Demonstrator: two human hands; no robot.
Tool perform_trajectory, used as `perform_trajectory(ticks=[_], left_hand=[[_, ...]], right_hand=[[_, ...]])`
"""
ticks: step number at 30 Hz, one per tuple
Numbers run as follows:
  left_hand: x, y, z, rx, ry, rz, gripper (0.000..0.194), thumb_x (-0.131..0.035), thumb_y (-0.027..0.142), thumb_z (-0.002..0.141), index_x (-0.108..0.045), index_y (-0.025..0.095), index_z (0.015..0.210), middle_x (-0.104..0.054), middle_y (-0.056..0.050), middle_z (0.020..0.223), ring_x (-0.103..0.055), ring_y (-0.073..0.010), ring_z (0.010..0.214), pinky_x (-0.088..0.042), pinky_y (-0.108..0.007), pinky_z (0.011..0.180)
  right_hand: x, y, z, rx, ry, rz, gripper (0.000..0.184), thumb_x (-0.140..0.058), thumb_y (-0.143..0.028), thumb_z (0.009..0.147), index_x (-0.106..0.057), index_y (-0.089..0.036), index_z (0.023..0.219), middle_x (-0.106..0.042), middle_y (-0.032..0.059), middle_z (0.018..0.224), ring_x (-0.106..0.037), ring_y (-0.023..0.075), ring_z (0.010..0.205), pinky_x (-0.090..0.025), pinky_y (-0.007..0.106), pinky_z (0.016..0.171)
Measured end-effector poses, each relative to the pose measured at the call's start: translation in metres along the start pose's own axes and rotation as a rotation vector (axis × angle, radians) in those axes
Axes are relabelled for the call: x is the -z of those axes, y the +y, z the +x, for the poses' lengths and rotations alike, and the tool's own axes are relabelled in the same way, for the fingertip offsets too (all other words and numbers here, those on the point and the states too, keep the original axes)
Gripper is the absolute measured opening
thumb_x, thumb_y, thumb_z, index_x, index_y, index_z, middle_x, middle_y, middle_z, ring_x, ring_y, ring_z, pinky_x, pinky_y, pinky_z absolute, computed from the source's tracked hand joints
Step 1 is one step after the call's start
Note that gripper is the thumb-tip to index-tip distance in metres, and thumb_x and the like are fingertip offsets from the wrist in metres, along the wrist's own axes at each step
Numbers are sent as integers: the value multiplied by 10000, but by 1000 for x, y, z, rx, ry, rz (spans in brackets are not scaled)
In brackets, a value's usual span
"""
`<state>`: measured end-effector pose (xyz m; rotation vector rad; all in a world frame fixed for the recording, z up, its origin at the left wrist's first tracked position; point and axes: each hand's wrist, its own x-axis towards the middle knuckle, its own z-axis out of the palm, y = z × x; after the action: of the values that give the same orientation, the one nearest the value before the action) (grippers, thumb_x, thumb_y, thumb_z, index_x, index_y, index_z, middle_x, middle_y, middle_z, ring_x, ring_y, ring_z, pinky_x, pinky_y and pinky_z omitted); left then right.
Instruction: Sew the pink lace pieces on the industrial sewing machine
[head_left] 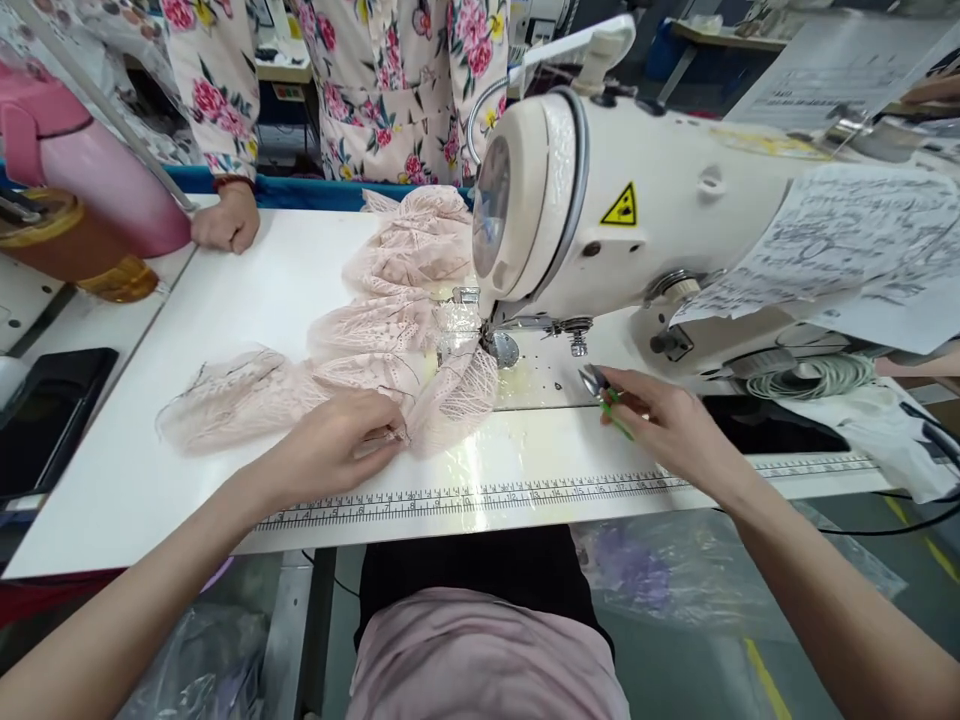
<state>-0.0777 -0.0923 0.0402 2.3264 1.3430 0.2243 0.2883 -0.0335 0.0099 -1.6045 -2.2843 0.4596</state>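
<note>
Pale pink lace fabric (397, 320) lies bunched on the white table, running from the far edge toward me and left of the needle. My left hand (341, 440) pinches the near edge of this lace between thumb and fingertips. Part of the lace reaches under the presser foot (487, 340) of the white sewing machine (547, 200). In my right hand (660, 420) is a pair of thread snips (598, 385) with green on the handle, its metal blades pointing toward the machine. The snips are apart from the lace, right of the needle area.
A printed ruler strip (465, 497) runs along the table's front edge. A dark phone (772, 425) lies right of my right hand, with coiled cord (814, 377) behind it. Another person's hand (229, 217) rests on the far left table. A pink bottle (112, 175) and black device (56, 410) stand left.
</note>
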Motion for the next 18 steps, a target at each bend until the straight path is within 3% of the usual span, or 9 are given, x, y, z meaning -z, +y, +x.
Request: perform_trajectory(ticks=[3, 5, 10, 13, 18], left_hand=[[-5, 3, -4, 110, 5, -157, 204, -475, 354, 938, -609, 202, 953, -620, 1, 837, -542, -136, 726, -388, -261, 650], [-7, 6, -7, 166, -16, -257, 207, -503, 372, 928, -625, 215, 984, -624, 14, 821, -532, -124, 689, -379, -244, 621], [-5, 15, -9, 199, -69, -441, 207, -515, 377, 931, -625, 224, 1017, -625, 23, 853, -526, -115, 708, -392, -229, 641], [-5, 18, -9, 198, -77, -482, 243, -518, 396, 931, -614, 218, 1066, -631, 11, 893, -523, -120, 721, -404, -234, 652], [-7, 17, -10, 253, -62, -485, 405, -561, 457, 899, -574, 194, 1206, -625, -6, 864, -548, -148, 755, -440, -254, 670]], right_hand=[[-9, -32, -20, 41, -97, 347, 449, -361, -222, 940, -571, -194, 1335, -629, 47, 818, -562, 130, 600, -466, 244, 506], [-19, -60, -29, 125, -123, 389, 429, -448, -290, 955, -546, -176, 1358, -627, 53, 870, -542, 112, 568, -463, 242, 474], [-48, -116, -35, 429, -77, 155, 396, -391, -280, 1013, -504, -122, 1357, -645, 86, 1013, -613, 132, 641, -491, 272, 519], [-59, -131, -33, 465, -96, 106, 347, -445, -286, 1001, -531, -139, 1303, -651, 52, 995, -643, 138, 681, -462, 252, 508], [-66, -135, -30, 486, 48, -131, 334, -409, -152, 983, -518, -134, 1298, -660, 48, 924, -584, 113, 615, -284, 244, 417]])
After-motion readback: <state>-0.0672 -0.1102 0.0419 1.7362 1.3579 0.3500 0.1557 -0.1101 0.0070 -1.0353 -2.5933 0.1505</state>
